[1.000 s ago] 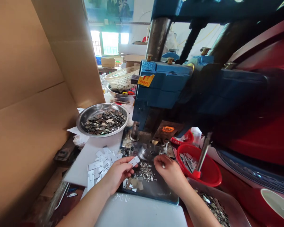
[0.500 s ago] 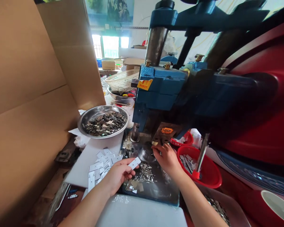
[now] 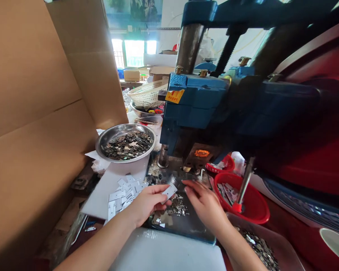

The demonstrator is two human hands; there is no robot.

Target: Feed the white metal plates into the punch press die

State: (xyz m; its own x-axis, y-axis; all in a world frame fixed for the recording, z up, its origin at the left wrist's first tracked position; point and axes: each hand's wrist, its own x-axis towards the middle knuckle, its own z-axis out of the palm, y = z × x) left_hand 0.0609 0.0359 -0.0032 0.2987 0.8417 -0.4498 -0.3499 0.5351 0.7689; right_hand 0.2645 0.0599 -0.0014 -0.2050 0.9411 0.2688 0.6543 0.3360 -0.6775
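Observation:
My left hand (image 3: 148, 205) pinches a small white flat plate (image 3: 169, 192) between thumb and fingers, over the dark press bed (image 3: 186, 224). My right hand (image 3: 205, 201) is just to the right of it, fingers stretched toward the plate and slightly apart; I see nothing in them. A little heap of tiny silvery bits (image 3: 178, 206) lies on the bed between the hands. Behind them stands the blue punch press (image 3: 197, 109) with its die block (image 3: 199, 158) and an orange glowing mark. A pile of similar white plates (image 3: 122, 194) lies on a white board left of my left hand.
A steel bowl (image 3: 101, 145) of dark metal pieces sits at the left rear. A red bowl (image 3: 257, 212) with parts and a red-tipped rod stands right of the bed; a tray of small metal parts (image 3: 257, 248) lies nearer. Cardboard walls (image 3: 36, 105) close in the left side. A white basket (image 3: 147, 94) sits behind.
My right hand has drawn back from under the die toward the plate in my left hand. My left hand has shifted slightly right, still holding the white plate.

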